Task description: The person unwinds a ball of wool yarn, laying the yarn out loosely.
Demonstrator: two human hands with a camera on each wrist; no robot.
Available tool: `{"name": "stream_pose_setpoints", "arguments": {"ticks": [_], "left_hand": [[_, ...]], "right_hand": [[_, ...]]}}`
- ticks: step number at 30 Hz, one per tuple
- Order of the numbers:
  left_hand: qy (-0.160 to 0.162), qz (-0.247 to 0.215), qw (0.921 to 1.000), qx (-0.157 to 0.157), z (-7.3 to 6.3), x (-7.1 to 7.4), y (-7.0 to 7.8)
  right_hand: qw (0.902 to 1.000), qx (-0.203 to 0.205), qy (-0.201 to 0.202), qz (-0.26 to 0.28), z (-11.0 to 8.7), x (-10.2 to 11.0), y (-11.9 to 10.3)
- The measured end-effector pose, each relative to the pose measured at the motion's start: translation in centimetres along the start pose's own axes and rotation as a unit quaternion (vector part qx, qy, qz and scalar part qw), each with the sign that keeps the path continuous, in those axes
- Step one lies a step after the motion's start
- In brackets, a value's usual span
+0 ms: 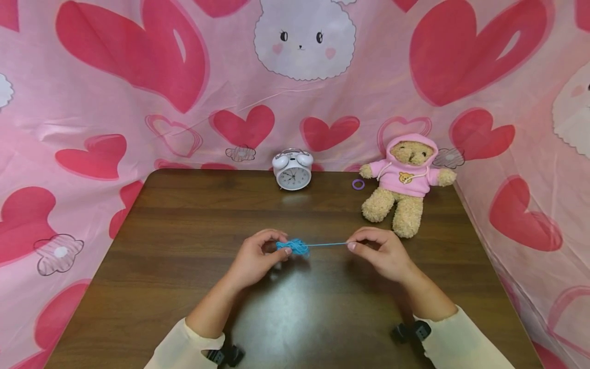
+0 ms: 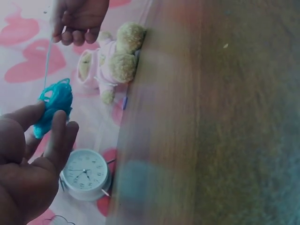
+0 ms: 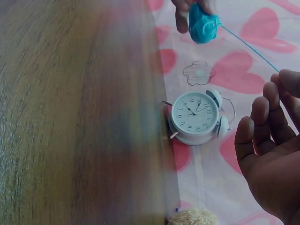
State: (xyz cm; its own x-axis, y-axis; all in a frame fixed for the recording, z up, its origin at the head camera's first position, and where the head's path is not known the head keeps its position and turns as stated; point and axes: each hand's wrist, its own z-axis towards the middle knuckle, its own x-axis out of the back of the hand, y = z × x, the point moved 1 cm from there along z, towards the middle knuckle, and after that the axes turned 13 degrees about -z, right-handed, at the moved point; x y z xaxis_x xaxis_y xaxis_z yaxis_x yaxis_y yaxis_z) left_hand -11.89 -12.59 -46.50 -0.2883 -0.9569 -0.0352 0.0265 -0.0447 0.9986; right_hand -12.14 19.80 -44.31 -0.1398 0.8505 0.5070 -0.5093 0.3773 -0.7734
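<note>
Between its thumb and fingers, my left hand (image 1: 255, 257) holds a small bundle of blue yarn (image 1: 297, 247) above the middle of the table. A single strand (image 1: 328, 244) runs straight and taut from the bundle to the right. My right hand (image 1: 380, 252) pinches that strand's far end between thumb and index finger. In the left wrist view the looped bundle (image 2: 56, 104) sits at the fingertips. The right wrist view shows the strand (image 3: 251, 50) slanting to the right thumb, with the other fingers loosely bent.
A white twin-bell alarm clock (image 1: 293, 171) stands at the table's back edge. At the back right lies a teddy bear (image 1: 405, 179) in a pink hoodie, beside a purple ring (image 1: 358, 184). Pink heart-patterned cloth (image 1: 286, 97) surrounds the brown table (image 1: 193, 215).
</note>
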Motion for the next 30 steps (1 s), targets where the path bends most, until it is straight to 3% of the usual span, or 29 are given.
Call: {"name": "stream_pose_setpoints", "arguments": {"ticks": [4,10,14,18,30], "left_hand": [[0.002,-0.056,0.9974,0.045,-0.1,0.3,0.0],[0.035,-0.119,0.9900,0.066,-0.1,0.9,-0.3],[0.060,-0.190,0.9769,0.078,0.0,1.0,-0.4],[0.060,-0.246,0.9634,0.087,0.0,1.2,-0.4],[0.020,-0.243,0.9610,0.132,0.2,1.5,-0.7]], "right_hand": [[1.0000,0.005,0.002,0.005,-0.1,0.0,0.0],[1.0000,-0.001,-0.001,0.004,-0.2,0.2,0.1],[0.9999,-0.016,-0.004,0.002,-0.5,0.3,0.4],[0.9995,-0.029,-0.006,-0.004,-0.7,0.4,0.5],[0.9992,-0.037,-0.012,-0.004,-1.1,0.7,0.7]]}}
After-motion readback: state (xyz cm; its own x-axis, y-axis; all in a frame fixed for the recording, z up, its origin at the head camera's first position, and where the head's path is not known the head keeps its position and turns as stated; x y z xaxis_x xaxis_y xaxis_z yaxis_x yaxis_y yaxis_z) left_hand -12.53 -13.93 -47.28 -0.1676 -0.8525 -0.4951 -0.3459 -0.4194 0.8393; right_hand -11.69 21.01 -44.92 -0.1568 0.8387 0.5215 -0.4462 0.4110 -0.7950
